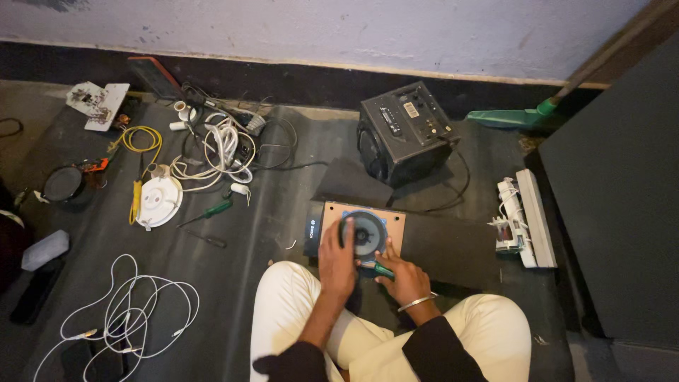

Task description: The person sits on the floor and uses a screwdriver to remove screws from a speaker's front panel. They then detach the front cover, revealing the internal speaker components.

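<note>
L hand [338,256] flat, fingers spread, palm down; R hand [405,277] curled in closed grip, wrist bent.

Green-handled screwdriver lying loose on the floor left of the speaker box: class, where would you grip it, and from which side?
Grip the green-handled screwdriver by its thick green handle, the upper-right end, probably coming from straight above. It lies flat with bare floor around it. The thin shaft points down-left, offering little to hold.

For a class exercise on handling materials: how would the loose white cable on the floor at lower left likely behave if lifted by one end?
The white cable lies in loose, tangled loops, so it is probably floppy and would trail. It looks thin, so likely light. Its loops might snag.
</note>
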